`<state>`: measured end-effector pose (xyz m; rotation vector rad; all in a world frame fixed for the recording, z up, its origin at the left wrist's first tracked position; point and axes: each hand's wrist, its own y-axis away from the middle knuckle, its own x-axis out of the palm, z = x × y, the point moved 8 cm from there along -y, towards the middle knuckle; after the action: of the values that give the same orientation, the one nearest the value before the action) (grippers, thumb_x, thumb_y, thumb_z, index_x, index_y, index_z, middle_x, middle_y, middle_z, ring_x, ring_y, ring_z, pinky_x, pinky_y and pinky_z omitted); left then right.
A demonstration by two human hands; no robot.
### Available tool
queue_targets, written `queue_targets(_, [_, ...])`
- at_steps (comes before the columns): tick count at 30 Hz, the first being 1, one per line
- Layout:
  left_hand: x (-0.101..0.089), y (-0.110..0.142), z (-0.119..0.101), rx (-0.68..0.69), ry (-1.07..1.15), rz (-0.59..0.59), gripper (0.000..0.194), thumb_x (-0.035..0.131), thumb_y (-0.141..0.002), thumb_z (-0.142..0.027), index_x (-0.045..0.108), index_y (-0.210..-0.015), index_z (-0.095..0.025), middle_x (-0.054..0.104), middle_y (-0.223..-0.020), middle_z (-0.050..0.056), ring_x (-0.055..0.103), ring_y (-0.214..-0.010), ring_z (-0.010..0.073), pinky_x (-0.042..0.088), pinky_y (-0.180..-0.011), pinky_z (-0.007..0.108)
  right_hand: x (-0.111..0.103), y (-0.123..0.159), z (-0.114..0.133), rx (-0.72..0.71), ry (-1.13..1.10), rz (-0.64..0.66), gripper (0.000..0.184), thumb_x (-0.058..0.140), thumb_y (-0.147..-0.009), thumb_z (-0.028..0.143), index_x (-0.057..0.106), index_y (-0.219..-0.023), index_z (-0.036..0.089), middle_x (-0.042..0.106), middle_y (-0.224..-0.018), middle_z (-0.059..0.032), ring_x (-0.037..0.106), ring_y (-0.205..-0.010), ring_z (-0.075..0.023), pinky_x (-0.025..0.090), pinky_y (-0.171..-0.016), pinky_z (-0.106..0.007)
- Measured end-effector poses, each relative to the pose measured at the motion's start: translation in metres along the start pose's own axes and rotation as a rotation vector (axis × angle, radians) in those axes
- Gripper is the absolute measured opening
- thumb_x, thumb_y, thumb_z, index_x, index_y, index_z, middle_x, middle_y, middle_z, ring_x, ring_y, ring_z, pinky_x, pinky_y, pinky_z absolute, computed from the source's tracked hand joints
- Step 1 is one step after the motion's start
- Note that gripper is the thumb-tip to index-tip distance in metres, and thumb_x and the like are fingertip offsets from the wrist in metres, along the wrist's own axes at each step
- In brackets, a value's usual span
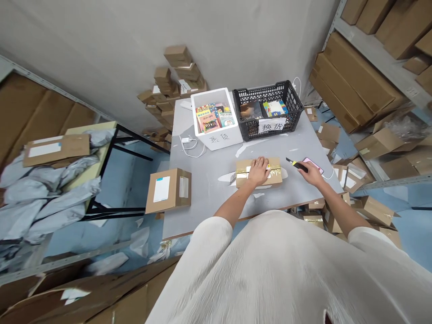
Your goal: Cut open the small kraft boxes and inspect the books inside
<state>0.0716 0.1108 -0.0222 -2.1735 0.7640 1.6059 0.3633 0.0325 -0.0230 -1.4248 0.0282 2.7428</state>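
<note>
Under my left hand (258,171) lies a small taped cardboard box (276,177), near the front of the grey table (209,189). The fingers rest flat across its top, over a white label. My right hand (312,173) is closed around the black handle of a box cutter (297,165). The cutter's blade points left toward the box, apart from it. Just beyond the right hand, partly covered by it, a phone (315,165) with a lit pink screen lies on the table.
Behind the box stand a white foam bin (221,140) of books and a black plastic crate (269,130). A larger carton (168,191) sits at the table's left edge. A white cable (195,146) lies near the bin. Cartons (378,209) crowd the floor at right.
</note>
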Motion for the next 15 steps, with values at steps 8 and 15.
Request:
queue_targets(8, [0.0,0.03,0.033,-0.013,0.074,-0.006,0.071,0.053,-0.107,-0.049,0.047,-0.17,-0.016,0.029,-0.186,0.017,0.02,-0.175,0.0342,0.008,-0.144,0.056,0.04,-0.006,0.026,-0.008,-0.165,-0.017,0.055,0.062,-0.1,0.066,0.076,-0.135,0.025,0.076,-0.124,-0.0139,0.071,-0.118,-0.0366,0.058,-0.106,-0.054])
queue_targets(15, [-0.001,0.099,0.092,-0.208,0.154,-0.05,0.099,0.08,-0.091,-0.068,0.042,-0.172,-0.025,0.022,-0.187,0.018,0.016,-0.174,0.0425,0.014,-0.141,0.063,0.054,-0.011,0.042,0.067,-0.311,0.021,0.058,0.066,-0.095,0.07,0.074,-0.129,0.024,0.078,-0.132,-0.0146,0.072,-0.118,-0.0352,0.059,-0.104,-0.054])
